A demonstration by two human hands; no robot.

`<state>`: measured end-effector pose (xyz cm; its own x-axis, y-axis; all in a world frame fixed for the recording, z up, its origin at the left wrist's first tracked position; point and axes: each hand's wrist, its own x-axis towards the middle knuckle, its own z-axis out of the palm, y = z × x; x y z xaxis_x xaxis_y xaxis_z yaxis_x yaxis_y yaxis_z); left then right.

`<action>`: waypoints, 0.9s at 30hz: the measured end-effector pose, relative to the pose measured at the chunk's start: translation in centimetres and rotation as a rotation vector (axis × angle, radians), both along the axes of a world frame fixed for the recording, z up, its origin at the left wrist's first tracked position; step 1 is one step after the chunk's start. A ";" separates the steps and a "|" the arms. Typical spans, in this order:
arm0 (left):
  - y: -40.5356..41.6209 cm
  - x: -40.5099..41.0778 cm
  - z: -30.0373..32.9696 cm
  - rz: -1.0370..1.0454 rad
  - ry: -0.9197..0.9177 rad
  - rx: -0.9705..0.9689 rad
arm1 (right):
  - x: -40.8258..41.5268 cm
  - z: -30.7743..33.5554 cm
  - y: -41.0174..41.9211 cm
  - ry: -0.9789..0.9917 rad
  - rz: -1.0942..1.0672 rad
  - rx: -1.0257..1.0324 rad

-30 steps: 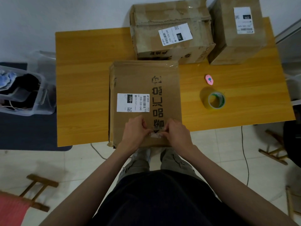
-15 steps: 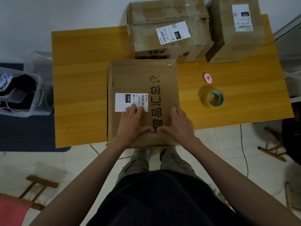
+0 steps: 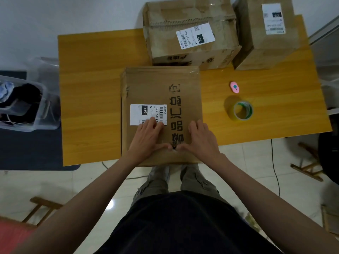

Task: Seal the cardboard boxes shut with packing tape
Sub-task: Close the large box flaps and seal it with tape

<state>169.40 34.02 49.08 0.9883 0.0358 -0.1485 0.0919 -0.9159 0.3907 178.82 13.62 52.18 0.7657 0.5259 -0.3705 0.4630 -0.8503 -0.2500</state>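
Note:
A flat cardboard box [image 3: 161, 92] with a white shipping label and black printed characters lies on the near middle of the wooden table [image 3: 88, 85]. My left hand [image 3: 149, 137] presses flat on its near part, fingers over the label's corner. My right hand [image 3: 200, 137] presses flat beside it, and the two thumbs meet near the box's near edge. A roll of clear packing tape [image 3: 242, 110] with a green core stands on the table to the right. A small pink cutter [image 3: 234, 87] lies just beyond it.
Two more cardboard boxes stand at the table's back, one in the middle [image 3: 190, 32] and one at the right [image 3: 266, 32]. A clear plastic bin [image 3: 27, 105] with dark items sits left of the table. Wooden chair legs and a cable are on the tiled floor.
A second ago both hands pinched a bit of tape at the box's near edge. They then laid flat on the box top and have stayed pressing there.

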 end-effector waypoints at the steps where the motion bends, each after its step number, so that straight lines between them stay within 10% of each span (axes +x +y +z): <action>1: 0.0 0.5 0.0 0.026 -0.012 -0.013 | 0.3 0.0 0.2 0.022 -0.045 0.037; 19: -2.9 2.0 -0.1 -0.045 0.008 -0.049 | 1.9 0.1 -1.6 0.265 -0.128 0.168; 27: -0.5 -0.2 0.5 -0.088 0.042 -0.148 | 9.1 -2.8 -7.6 0.106 -0.548 0.103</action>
<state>169.19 33.50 49.54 0.9795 -0.0757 -0.1869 0.0332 -0.8537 0.5198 187.94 5.99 49.39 0.8982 0.0998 -0.4281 -0.0713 -0.9280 -0.3657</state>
